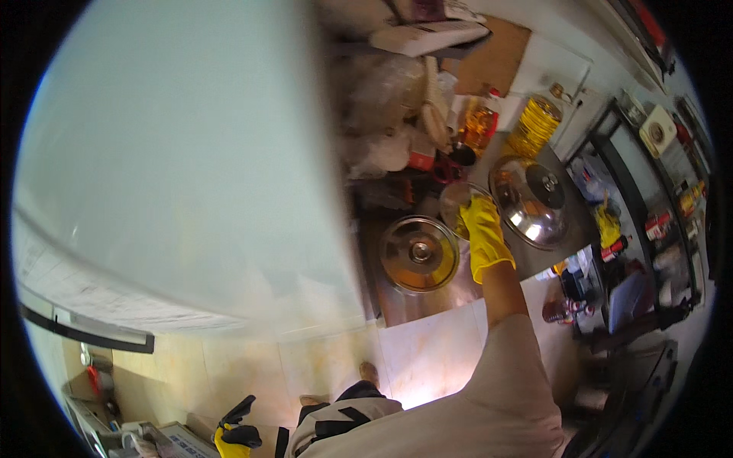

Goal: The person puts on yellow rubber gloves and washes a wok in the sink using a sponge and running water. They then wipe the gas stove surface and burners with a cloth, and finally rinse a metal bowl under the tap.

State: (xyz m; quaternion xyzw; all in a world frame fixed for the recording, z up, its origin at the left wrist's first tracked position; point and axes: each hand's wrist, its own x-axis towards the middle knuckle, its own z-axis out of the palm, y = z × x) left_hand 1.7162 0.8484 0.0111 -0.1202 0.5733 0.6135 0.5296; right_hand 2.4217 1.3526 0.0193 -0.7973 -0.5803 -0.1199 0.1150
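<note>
My right hand [481, 229], in a yellow glove, reaches over the steel worktop [395, 309]. Its fingers meet a small round metal lid or dish [456, 200] and are partly hidden, so I cannot tell how firmly they hold it. On one side lies a round metal lid with a central knob [421, 252]. On the other is a large domed steel lid with a black handle base [532, 200]. My left hand [237, 432] hangs low at the bottom left, in a yellow glove with black fingers spread apart; nothing shows in it.
A large pale panel [183, 149] fills the left side close by. Behind the lids stand a yellow oil bottle [535, 126] and a red-capped oil bottle [480, 123]. Plastic bags [383, 91] crowd the back. A dark-framed shelf [635, 177] with bottles is at the right.
</note>
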